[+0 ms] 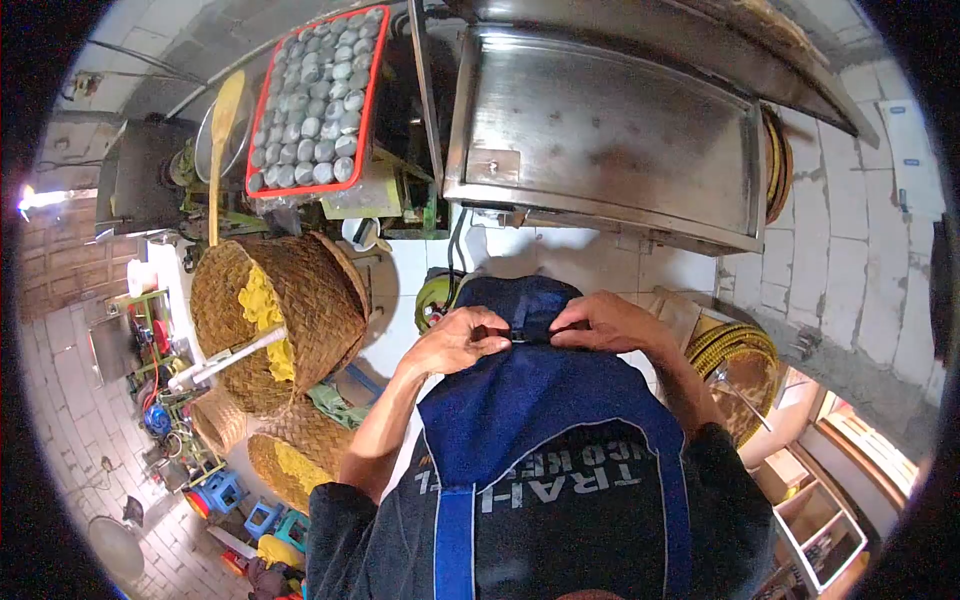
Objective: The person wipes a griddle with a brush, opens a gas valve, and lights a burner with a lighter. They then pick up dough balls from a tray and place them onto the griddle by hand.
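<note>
A dark blue apron (pixel 540 400) with lighter blue straps hangs over a black printed shirt (pixel 570 500). At its waist, my left hand (pixel 455 340) pinches the cloth beside a small dark buckle or band at the middle. My right hand (pixel 605 323) pinches the same waist part from the other side, thumb and fingers together. A short gap with the dark band lies between the two hands. Below them, the lower part of the apron (pixel 520 292) bulges outward over the floor.
Ahead stands a metal worktop (pixel 610 130). A red-rimmed tray (pixel 368 120) of round grey pieces is at the upper left, near a wooden paddle (pixel 226 110). Woven baskets (pixel 325 310) with yellow cloth stand at left; a coiled yellow-black hose (pixel 735 345) lies at right.
</note>
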Demonstrator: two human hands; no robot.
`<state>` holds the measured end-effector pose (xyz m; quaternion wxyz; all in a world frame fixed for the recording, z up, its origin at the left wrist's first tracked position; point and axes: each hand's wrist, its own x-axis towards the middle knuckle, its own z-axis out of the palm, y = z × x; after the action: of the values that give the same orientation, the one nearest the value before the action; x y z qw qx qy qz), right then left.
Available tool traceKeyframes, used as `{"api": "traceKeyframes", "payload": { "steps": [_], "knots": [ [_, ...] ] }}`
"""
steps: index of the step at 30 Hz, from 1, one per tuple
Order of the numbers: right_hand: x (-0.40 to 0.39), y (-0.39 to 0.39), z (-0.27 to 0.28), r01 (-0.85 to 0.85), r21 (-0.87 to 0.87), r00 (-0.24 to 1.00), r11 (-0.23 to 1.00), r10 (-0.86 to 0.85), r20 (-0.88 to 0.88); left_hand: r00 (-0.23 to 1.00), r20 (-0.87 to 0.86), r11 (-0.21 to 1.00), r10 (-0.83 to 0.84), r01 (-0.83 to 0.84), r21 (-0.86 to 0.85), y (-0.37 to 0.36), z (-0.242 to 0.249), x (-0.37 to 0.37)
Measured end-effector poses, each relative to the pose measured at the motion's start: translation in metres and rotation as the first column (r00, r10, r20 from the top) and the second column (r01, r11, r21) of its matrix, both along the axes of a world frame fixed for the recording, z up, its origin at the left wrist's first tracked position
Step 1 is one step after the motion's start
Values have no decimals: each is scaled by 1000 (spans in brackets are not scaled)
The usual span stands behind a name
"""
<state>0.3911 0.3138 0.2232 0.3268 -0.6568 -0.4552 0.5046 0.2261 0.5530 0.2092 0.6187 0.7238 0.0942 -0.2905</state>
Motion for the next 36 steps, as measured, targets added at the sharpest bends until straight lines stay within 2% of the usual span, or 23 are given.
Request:
{"api": "traceKeyframes", "payload": {
  "steps": [3,5,6,7,9,10,11,13,15,18,19,20,21,23,24,25,27,29,31,32,33,35,36],
  "knots": [
    [2,-1,0,-25,18,1000,1000,25,4,1000,14,999,-27,26,41,1,4,4],
    [5,-5,-2,7,29,1000,1000,-7,0,998,-55,999,29,-30,-20,11,0,2],
    [8,-6,-3,37,39,999,999,-37,-6,988,-99,989,119,-127,-75,16,-9,-1],
    [12,-4,-3,13,62,1000,998,-13,9,986,-81,987,144,-149,-55,23,-17,-2],
    [21,4,-3,198,-97,980,975,-197,14,969,-60,970,241,-243,-29,39,-24,3],
    [26,13,-7,214,-112,975,970,-206,80,951,-110,957,290,-291,5,47,-4,12],
    [32,28,-6,183,-82,980,980,-174,99,936,-73,937,345,-348,-27,56,3,19],
    [44,64,-2,229,34,961,973,-231,150,903,43,903,428,-430,21,83,-9,24],
    [56,109,5,191,59,965,980,-198,170,829,241,821,504,-547,164,112,-6,36],
    [83,186,5,-24,227,966,974,-36,255,620,426,640,659,-760,116,168,-13,58],
    [90,215,-1,52,212,987,976,-83,136,535,512,569,672,-815,105,189,-13,66],
    [99,247,2,103,218,980,970,-136,143,504,585,488,636,-849,202,208,-3,74],
    [107,282,6,154,224,971,962,-189,143,457,568,381,685,-889,256,227,4,81],
    [124,354,32,207,208,964,956,-235,120,346,712,187,611,-937,295,276,-12,96],
    [137,390,22,241,322,931,916,-312,191,368,728,148,579,-925,350,299,-9,106],
    [150,428,1,261,436,886,861,-393,247,407,787,95,463,-906,413,326,-18,116],
    [174,502,-31,130,611,703,781,-507,499,508,762,-25,401,-826,563,368,-26,143],
    [175,545,-49,142,620,667,772,-537,516,525,751,26,400,-826,564,397,-29,166],
    [167,565,-53,2,426,455,905,-380,805,634,710,-60,309,-731,679,421,-49,183],
    [163,563,-55,-45,353,467,934,-293,834,715,633,-21,299,-658,753,428,-58,185],
    [161,562,-56,-39,350,470,936,-292,833,719,628,-16,299,-654,757,435,-66,185],
    [163,561,-57,-8,289,655,957,-213,725,789,544,124,283,-593,795,438,-52,184],
    [162,555,-61,6,469,660,883,-356,662,795,556,123,243,-593,795,436,-39,180]
  ]
}}
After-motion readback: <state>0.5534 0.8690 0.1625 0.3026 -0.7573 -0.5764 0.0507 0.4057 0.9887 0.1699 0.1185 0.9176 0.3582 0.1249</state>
